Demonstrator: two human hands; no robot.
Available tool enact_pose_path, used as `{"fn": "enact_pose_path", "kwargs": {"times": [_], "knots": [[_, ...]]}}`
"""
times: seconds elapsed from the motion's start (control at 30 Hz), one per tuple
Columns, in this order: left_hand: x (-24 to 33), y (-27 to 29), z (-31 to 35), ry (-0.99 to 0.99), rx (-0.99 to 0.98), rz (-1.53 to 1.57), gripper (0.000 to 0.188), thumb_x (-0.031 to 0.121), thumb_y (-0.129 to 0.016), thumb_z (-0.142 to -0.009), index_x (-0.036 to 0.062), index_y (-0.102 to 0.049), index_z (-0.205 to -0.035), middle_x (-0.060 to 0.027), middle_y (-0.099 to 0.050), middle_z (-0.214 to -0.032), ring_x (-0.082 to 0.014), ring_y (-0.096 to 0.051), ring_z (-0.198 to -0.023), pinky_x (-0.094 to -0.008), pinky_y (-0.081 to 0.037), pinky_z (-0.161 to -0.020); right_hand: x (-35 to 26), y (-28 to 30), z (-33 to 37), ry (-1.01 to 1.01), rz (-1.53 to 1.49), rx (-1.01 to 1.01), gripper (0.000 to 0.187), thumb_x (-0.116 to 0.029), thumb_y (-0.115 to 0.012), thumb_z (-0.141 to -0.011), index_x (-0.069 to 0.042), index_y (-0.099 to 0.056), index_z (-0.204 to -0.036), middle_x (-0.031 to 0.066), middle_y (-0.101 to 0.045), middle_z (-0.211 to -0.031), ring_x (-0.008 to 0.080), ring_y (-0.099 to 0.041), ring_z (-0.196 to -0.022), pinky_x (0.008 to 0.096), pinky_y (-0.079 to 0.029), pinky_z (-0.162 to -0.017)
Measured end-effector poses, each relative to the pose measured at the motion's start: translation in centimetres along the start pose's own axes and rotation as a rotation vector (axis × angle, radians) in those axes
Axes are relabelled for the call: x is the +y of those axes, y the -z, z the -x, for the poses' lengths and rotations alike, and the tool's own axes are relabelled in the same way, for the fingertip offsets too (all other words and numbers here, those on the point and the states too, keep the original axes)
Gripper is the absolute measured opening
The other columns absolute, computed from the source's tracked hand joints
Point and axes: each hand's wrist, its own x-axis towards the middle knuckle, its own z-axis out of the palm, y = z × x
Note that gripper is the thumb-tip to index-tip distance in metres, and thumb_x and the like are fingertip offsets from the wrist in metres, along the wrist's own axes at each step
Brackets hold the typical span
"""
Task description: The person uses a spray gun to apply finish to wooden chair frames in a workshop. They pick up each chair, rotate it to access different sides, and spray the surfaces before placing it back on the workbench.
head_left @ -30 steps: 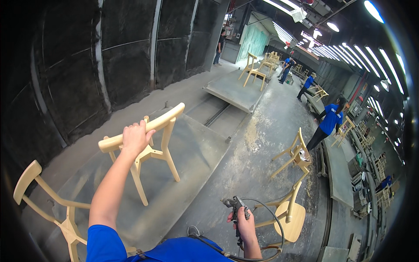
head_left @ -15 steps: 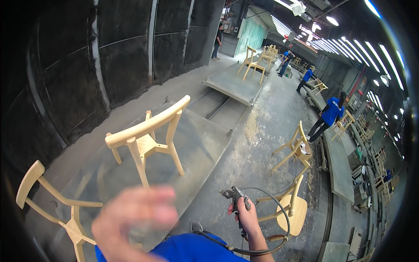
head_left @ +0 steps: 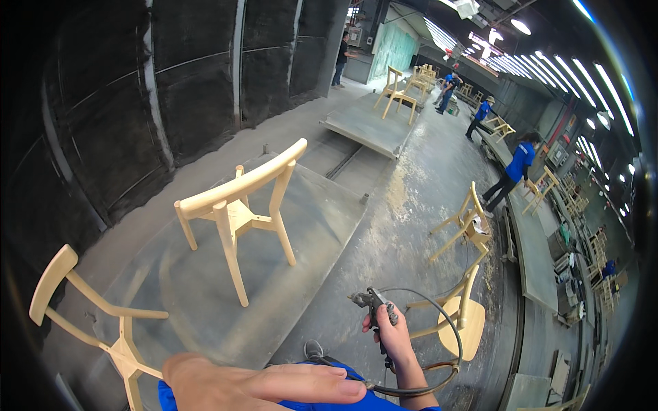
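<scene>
A spray gun (head_left: 375, 301) with a dark hose is gripped in my right hand (head_left: 393, 334), its nozzle pointing to the left. My left hand (head_left: 274, 385) is close below, fingers stretched out and holding nothing. It partly covers my blue clothing. Ahead and to the left, an unpainted pale wooden chair frame (head_left: 241, 218) without a seat stands on a low grey platform (head_left: 308, 253), its curved back rail towards me. Another seatless chair frame (head_left: 123, 346) is at the lower left, beside my left hand, its lower part cut off or hidden.
The hose (head_left: 449, 322) loops by my right forearm. A chair with a seat (head_left: 462, 329) and another chair (head_left: 471, 226) stand on the floor to the right. Farther off is a second platform (head_left: 363, 130) with chairs. Several people in blue work along a long bench (head_left: 531, 253). Dark panels (head_left: 199, 82) line the left.
My left hand has come down and to the right, from in front of the platform to low in the view. The spray gun stays in my right hand. The nearest co-worker has turned towards the bench.
</scene>
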Motion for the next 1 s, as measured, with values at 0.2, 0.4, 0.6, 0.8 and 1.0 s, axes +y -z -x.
{"fn": "enact_pose_path", "kwargs": {"times": [0.2, 0.4, 0.6, 0.8, 1.0], "knots": [[1.6, 0.0, 1.4, 0.189, 0.171, -0.030, 0.048, 0.059, -0.070, -0.090, 0.0203, -0.077, -0.117, -0.0199, -0.057, -0.139, -0.0554, -0.043, -0.137, -0.0633, -0.036, -0.113, 0.9, -0.1, 0.7, -0.100, -0.057, 0.003, 0.036, -0.039, -0.052, -0.108, -0.006, -0.063, -0.116, 0.0029, -0.070, -0.085, 0.0092, -0.066, -0.076, 0.0226, -0.045, -0.054], [-3.5, 1.9, 6.4, 0.423, 0.686, -0.607, 0.024, 0.028, -0.048, -0.110, 0.0060, -0.054, -0.102, -0.0163, -0.060, -0.106, -0.0249, -0.065, -0.092, -0.0350, -0.052, -0.083, 1.9, 4.0, -5.0, -0.123, -0.075, -0.085, 0.034, -0.041, -0.051, -0.108, -0.008, -0.060, -0.111, 0.0018, -0.069, -0.086, 0.0089, -0.065, -0.079, 0.0228, -0.044, -0.058], [-11.9, 10.2, 17.6, 0.733, 1.493, -0.935, 0.026, 0.030, -0.051, -0.109, 0.0066, -0.062, -0.103, -0.0030, -0.066, -0.093, -0.0109, -0.062, -0.081, -0.0249, -0.049, -0.075, 1.8, 13.3, -11.6, -0.139, -0.145, -0.163, 0.039, -0.046, -0.047, -0.108, -0.009, -0.060, -0.112, 0.0014, -0.069, -0.088, 0.0106, -0.065, -0.083, 0.0250, -0.044, -0.060], [-18.4, 12.8, 25.0, 1.184, 1.591, -1.012, 0.038, 0.041, -0.055, -0.106, 0.0076, -0.064, -0.122, -0.0027, -0.066, -0.105, -0.0140, -0.063, -0.094, -0.0298, -0.050, -0.082, 1.8, 21.0, -17.8, -0.097, -0.154, -0.115, 0.044, -0.045, -0.043, -0.110, -0.005, -0.059, -0.120, 0.0053, -0.069, -0.088, 0.0139, -0.067, -0.080, 0.0250, -0.044, -0.057], [-23.5, 15.1, 24.0, 1.245, 1.513, -0.973, 0.089, 0.066, -0.053, -0.099, 0.0050, -0.031, -0.160, -0.0141, -0.040, -0.159, -0.0289, -0.033, -0.149, -0.0501, -0.025, -0.119, 1.2, 23.0, -22.8, -0.078, -0.182, -0.168, 0.044, -0.043, -0.042, -0.111, -0.004, -0.060, -0.121, 0.0061, -0.069, -0.087, 0.0148, -0.067, -0.078, 0.0252, -0.044, -0.055]]}}
